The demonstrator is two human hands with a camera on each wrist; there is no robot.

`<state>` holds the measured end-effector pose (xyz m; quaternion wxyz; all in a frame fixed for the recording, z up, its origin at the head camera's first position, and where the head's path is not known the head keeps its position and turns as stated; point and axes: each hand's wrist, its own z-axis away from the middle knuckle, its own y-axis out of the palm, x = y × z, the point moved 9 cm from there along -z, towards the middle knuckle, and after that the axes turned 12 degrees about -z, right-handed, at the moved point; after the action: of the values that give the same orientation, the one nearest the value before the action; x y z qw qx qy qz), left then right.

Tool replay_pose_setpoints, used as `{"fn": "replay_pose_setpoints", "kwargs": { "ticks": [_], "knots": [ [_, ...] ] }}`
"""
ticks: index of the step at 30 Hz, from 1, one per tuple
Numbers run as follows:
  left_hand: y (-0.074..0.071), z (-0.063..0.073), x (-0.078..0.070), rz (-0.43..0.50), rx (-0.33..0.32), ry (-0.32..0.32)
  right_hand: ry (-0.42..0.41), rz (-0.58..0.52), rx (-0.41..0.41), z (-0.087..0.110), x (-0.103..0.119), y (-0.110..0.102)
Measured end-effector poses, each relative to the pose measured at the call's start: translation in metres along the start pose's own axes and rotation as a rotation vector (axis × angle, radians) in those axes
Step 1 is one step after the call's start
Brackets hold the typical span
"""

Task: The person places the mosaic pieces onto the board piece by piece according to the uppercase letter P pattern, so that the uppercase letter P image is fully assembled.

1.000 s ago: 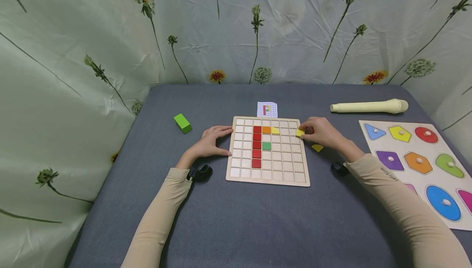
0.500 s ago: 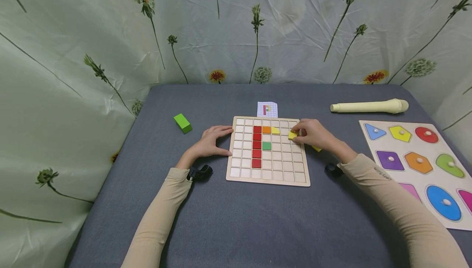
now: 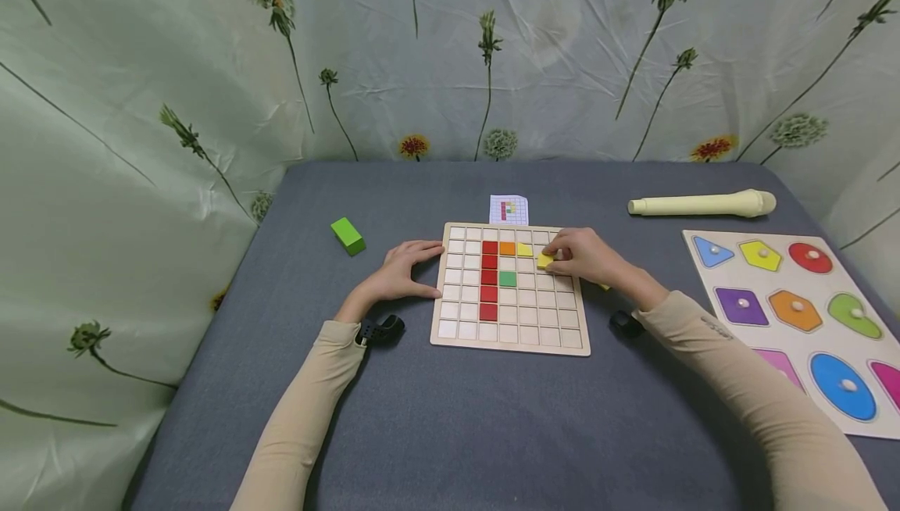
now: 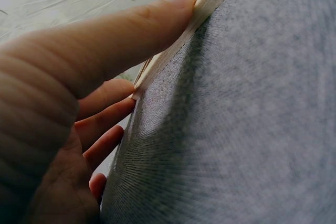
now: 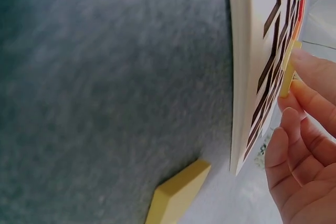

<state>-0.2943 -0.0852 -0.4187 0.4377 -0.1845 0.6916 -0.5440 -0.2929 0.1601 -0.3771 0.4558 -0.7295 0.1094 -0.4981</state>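
Observation:
A wooden grid board (image 3: 509,342) lies flat on the table. Red tiles (image 3: 489,277) form a column in it, with an orange tile (image 3: 507,248), a yellow tile (image 3: 524,249) and a green tile (image 3: 508,279) to their right. My right hand (image 3: 587,257) pinches another yellow tile (image 3: 544,261) between thumb and fingers over the board's upper right; its exact height above the cells is hard to tell. My left hand (image 3: 397,273) touches the board's left edge with thumb and fingertips, fingers nearly straight. A loose yellow tile (image 5: 178,195) lies right of the board, mostly hidden in the head view.
A small printed pattern card (image 3: 508,209) stands out behind the board. On the left lies a green block (image 3: 348,236). A cream toy microphone (image 3: 703,204) and a knobbed shape puzzle (image 3: 759,286) occupy the right side. Behind the table hangs a flowered curtain (image 3: 562,66).
From the board's right edge, my right hand has carried the pinched yellow tile leftward over the grid. The left hand stays in place on the board's left edge.

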Motion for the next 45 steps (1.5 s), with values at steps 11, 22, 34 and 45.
{"fn": "replay_pose_setpoints", "kwargs": {
  "ticks": [11, 22, 34, 45],
  "knots": [
    [0.001, 0.000, 0.002, -0.005, -0.003, -0.007, -0.023, 0.017, 0.021, -0.009, 0.005, 0.011],
    [0.000, 0.001, 0.000, -0.001, 0.000, -0.012, -0.005, 0.039, -0.004, -0.015, 0.008, 0.017],
    [0.001, -0.001, 0.001, -0.001, 0.002, -0.009, 0.014, -0.011, -0.017, -0.016, 0.011, 0.016],
    [0.002, -0.001, 0.002, 0.004, -0.003, -0.012, 0.059, -0.014, -0.038, 0.003, 0.002, -0.002]
  ]
}}
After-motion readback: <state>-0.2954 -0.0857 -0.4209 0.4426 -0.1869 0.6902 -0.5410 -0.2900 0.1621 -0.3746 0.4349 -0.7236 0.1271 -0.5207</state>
